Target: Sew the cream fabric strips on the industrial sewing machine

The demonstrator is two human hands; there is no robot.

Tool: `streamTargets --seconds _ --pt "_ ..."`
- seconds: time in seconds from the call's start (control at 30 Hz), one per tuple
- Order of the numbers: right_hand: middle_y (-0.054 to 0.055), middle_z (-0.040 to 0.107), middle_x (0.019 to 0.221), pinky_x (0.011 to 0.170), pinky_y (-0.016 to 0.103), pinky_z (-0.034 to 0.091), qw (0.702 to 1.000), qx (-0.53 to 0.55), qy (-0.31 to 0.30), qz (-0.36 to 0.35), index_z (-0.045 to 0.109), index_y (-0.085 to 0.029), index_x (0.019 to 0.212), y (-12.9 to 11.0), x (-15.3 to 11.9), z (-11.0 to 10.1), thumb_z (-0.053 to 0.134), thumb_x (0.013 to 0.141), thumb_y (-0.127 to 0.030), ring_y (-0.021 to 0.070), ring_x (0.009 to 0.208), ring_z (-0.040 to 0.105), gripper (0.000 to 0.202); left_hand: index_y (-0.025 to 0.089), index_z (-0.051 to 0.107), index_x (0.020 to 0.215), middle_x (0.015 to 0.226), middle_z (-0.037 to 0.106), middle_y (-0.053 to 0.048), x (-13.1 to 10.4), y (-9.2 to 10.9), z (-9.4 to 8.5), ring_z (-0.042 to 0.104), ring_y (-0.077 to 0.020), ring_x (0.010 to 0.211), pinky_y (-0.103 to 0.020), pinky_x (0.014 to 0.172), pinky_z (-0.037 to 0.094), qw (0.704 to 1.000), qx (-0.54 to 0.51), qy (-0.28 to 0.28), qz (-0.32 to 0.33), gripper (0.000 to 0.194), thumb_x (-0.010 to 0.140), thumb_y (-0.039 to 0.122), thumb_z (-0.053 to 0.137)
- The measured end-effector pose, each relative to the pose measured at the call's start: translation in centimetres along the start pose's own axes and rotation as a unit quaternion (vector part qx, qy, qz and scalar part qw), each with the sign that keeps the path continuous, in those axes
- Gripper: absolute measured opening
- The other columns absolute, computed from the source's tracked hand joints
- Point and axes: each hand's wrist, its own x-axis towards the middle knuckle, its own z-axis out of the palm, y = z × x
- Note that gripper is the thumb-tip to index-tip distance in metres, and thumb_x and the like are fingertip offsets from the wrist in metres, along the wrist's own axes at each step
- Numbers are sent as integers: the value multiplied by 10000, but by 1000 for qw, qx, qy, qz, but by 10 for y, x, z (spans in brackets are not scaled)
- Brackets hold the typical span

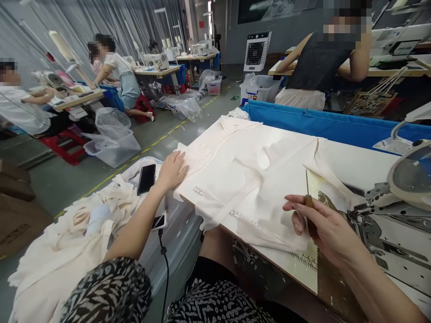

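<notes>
My left hand (173, 171) lies flat, fingers apart, on pale cut fabric pieces (205, 150) at the left edge of the white table (289, 134). An awl (307, 200) with a wooden handle and a thin metal spike pointing up is gripped in my right hand (314, 220). Under and left of that hand, another pale fabric piece (249, 188) spreads loosely over the table, its near part hanging over the front edge. The fabric continues to the right toward the sewing machine (380, 220), whose needle area I cannot make out.
A plastic bin heaped with pale fabric (77, 229) stands at my left. A black phone (147, 179) and a white power bank (159, 221) with a cable lie beside it. A blue cloth trough (323, 116) borders the table's far side. Several people work at other machines.
</notes>
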Motion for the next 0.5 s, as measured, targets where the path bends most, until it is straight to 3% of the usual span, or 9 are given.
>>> streamTargets --seconds 0.1,0.2,0.3,0.4,0.47,0.5 --pt "76 659 839 373 252 362 1000 -15 19 -10 699 -176 933 7 -25 -14 802 680 -597 90 434 432 501 155 458 1404 1459 452 -175 -17 -16 11 402 -329 1364 -546 1131 345 996 69 -50 11 496 972 395 420" --pt "70 659 804 401 278 429 998 -40 34 -16 711 -194 958 21 -57 -29 752 768 -592 100 428 413 443 182 430 1442 1475 437 -173 -42 -12 23 407 -335 1365 -552 1125 348 993 105 -56 24 513 982 408 395" --pt "82 679 801 482 305 529 996 -80 38 -5 727 -221 983 41 -95 -52 706 823 -592 167 507 529 404 198 446 1431 1449 461 -173 -58 0 20 421 -350 1349 -561 1110 359 993 107 -46 29 507 985 435 400" --pt "100 694 823 653 361 613 991 -129 44 1 745 -246 989 63 -130 -74 654 863 -593 265 693 656 381 216 496 1378 1398 499 -162 -57 31 5 425 -366 1332 -593 1098 355 997 75 1 27 457 970 415 447" --pt "108 705 880 749 377 620 987 -155 32 13 746 -247 1028 72 -144 -81 630 890 -572 296 816 683 372 220 541 1326 1338 539 -158 -51 68 -2 462 -351 1287 -582 1076 388 997 24 13 69 399 965 370 459" --pt "107 707 897 755 369 619 986 -162 27 16 743 -244 1047 74 -148 -82 620 901 -563 290 827 685 372 228 564 1295 1290 570 -147 -47 90 -3 495 -330 1245 -562 1056 417 994 -7 -7 112 364 972 347 447"
